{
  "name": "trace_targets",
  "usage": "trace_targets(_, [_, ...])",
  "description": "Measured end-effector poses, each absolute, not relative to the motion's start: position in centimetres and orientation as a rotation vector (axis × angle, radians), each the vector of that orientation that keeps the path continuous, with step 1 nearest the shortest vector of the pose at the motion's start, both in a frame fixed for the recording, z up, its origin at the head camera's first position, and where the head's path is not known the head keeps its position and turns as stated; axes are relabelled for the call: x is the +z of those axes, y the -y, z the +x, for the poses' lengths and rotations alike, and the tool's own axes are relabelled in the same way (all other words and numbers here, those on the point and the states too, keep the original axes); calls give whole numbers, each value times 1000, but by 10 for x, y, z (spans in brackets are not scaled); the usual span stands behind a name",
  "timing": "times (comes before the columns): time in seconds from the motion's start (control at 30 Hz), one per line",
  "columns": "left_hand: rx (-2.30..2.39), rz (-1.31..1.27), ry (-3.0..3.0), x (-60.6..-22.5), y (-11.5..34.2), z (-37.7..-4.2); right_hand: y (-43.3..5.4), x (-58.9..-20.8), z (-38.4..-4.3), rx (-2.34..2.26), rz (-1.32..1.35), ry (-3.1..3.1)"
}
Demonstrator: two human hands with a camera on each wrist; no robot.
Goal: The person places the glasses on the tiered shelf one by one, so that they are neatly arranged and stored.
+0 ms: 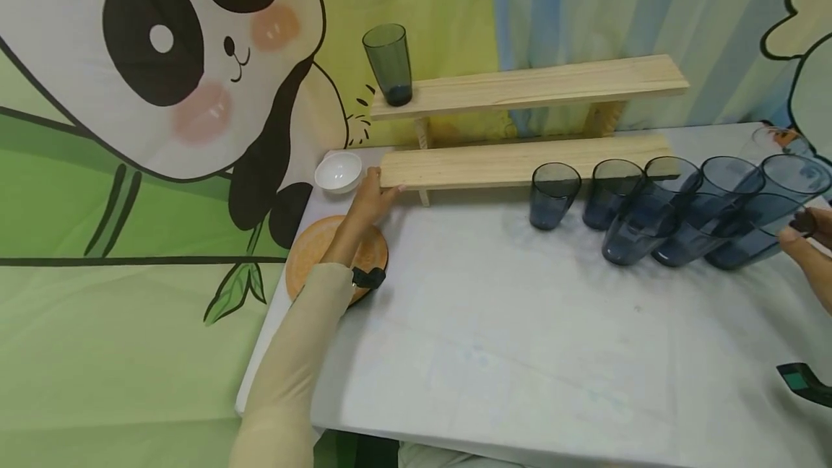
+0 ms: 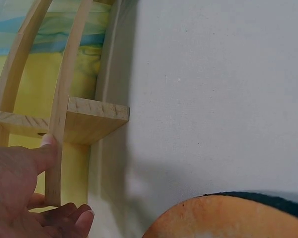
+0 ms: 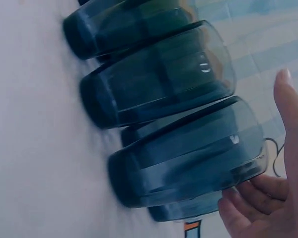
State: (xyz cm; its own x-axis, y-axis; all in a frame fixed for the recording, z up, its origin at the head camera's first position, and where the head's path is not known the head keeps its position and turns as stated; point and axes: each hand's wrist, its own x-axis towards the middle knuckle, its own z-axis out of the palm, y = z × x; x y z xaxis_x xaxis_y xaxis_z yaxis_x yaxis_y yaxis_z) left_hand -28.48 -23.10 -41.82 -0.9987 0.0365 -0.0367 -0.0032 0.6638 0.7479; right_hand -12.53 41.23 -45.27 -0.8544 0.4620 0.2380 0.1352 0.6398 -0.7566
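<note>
My left grip (image 1: 375,197) pinched left end of lower shelf (image 1: 468,168); right grip (image 1: 812,244), loose with thumb clear, lay at rim of rightmost front glass (image 1: 741,248) on worktop (image 1: 487,323). Judged steady, level hold best: lone glass (image 1: 390,67) stood near upper shelf's (image 1: 533,85) left edge.

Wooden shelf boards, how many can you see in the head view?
2: the upper board, with a tinted drinking glass standing at its left end, and the lower board, which the left hand grips at its left end. No others show.
</note>
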Motion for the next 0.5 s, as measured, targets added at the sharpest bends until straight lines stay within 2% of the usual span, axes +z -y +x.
trace_targets(0.07, [1270,25,-2819,-419,231,-285,-395,-442,-118,1125,-428,2439])
trace_targets(0.5, [1265,19,-2810,-420,231,-286,-400,-477,-121,1202,-215,2513])
